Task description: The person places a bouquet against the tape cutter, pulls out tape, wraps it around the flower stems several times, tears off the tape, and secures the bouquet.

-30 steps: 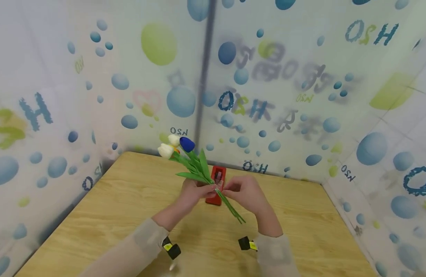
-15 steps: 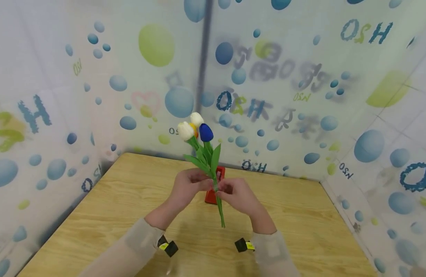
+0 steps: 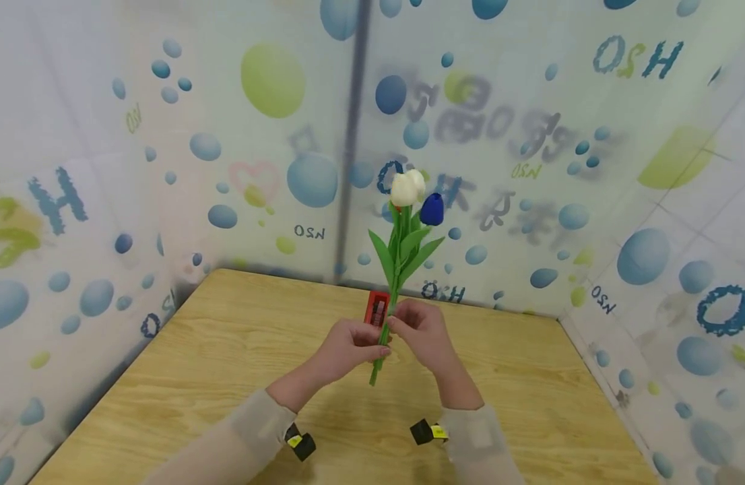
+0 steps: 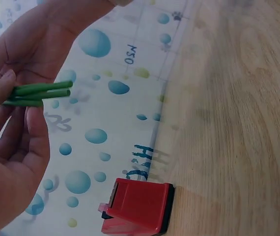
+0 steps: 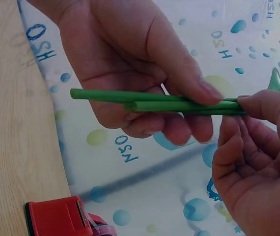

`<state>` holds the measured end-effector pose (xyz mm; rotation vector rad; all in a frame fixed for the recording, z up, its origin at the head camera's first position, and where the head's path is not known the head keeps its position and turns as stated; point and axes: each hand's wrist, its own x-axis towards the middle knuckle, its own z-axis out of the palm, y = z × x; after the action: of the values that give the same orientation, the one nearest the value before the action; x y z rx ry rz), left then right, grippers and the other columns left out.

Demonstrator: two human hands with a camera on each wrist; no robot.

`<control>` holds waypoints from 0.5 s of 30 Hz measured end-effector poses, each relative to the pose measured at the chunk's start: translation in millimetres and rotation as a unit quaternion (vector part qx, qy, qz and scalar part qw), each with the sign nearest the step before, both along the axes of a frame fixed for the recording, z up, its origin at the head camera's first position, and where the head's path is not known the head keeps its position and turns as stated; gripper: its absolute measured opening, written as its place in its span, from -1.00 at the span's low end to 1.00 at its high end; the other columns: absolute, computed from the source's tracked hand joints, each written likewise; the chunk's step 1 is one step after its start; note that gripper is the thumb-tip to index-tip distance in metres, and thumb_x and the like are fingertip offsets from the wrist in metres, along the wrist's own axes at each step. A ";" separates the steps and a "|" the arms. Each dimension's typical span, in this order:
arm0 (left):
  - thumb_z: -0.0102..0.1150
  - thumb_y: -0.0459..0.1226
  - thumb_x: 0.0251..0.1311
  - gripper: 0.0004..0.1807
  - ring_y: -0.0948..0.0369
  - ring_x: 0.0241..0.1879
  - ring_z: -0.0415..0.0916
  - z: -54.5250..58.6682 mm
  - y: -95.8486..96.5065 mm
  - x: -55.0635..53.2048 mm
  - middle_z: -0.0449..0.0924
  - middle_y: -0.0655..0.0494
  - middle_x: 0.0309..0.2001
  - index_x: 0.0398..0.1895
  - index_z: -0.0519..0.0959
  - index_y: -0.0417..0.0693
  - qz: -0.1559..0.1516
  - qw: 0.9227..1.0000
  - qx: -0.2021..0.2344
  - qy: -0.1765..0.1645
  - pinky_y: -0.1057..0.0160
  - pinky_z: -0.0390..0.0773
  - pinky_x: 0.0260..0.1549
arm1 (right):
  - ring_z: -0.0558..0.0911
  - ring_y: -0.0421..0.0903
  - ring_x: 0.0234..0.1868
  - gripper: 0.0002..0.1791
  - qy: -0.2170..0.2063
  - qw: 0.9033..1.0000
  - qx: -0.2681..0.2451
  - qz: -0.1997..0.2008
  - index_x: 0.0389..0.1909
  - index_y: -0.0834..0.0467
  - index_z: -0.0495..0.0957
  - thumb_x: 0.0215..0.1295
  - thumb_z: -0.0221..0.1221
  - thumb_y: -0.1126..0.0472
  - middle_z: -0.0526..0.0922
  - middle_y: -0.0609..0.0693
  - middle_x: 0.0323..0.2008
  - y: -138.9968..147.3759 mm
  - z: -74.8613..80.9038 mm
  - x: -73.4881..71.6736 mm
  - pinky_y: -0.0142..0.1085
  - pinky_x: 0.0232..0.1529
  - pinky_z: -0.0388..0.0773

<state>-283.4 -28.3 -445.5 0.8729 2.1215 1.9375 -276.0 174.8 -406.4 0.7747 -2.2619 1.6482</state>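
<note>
A bunch of artificial tulips, with white and blue heads and a bit of red-orange behind, stands nearly upright above the table. My left hand pinches the lower green stems between thumb and fingers, close to their cut ends. Higher up, just below the leaves, my right hand pinches the same stems with thumb and fingertips. Behind the hands is a red tape dispenser, its lower part hidden by the left hand and stems. In the left wrist view the stem ends jut out past the fingers.
The wooden table reaches to walls covered with a bubble-print sheet at the back and both sides. Dark devices with yellow labels, the left device and the right device, sit at the wrists.
The tulips have swung from leaning left to upright with a slight rightward lean, and risen. My left hand has shifted down to the lower stems; the right hand now sits above it.
</note>
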 end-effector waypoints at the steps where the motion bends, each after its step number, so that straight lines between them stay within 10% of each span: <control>1: 0.40 -0.34 0.36 -0.82 0.32 -0.29 0.73 -0.1 -0.4 -0.1 0.84 -0.05 -0.24 -0.09 0.79 -0.31 -0.017 1.000 0.004 -0.003 0.25 0.81 -0.24 | 0.52 -0.23 -0.49 -0.91 -0.001 1.000 -0.003 0.009 -0.28 0.36 0.66 0.44 0.24 0.43 0.64 0.24 -0.47 -1.1 0.6 0.8 -0.43 -0.43 0.57; 7: 0.34 -0.37 0.41 -0.76 0.35 -0.28 0.72 1.9 -2.6 -0.4 0.81 0.30 -0.30 -0.07 0.72 -0.48 -0.081 0.996 0.023 -0.036 0.32 0.78 -0.30 | 0.62 -0.30 -0.41 -0.92 -0.013 0.997 -0.014 0.068 -0.21 0.44 0.65 0.44 0.19 0.48 0.67 0.34 -0.39 -3.3 7.0 6.5 -0.43 -0.31 0.69; 15: 0.34 -0.37 0.39 -0.76 0.35 -0.36 0.66 4.0 -2.9 2.0 0.77 0.34 -0.39 -0.15 0.70 -0.51 -0.057 0.998 0.026 -0.024 0.30 0.78 -0.31 | 0.71 -0.18 -0.33 -0.79 -0.062 0.997 0.007 0.038 0.02 0.38 0.66 0.50 0.24 0.33 0.77 0.06 -0.26 12.3 7.2 -0.3 -0.40 -0.27 0.69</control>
<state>-281.4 -31.3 -441.5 0.9250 1.9588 1.9445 -276.3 187.0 -399.2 0.7917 -2.3563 1.7620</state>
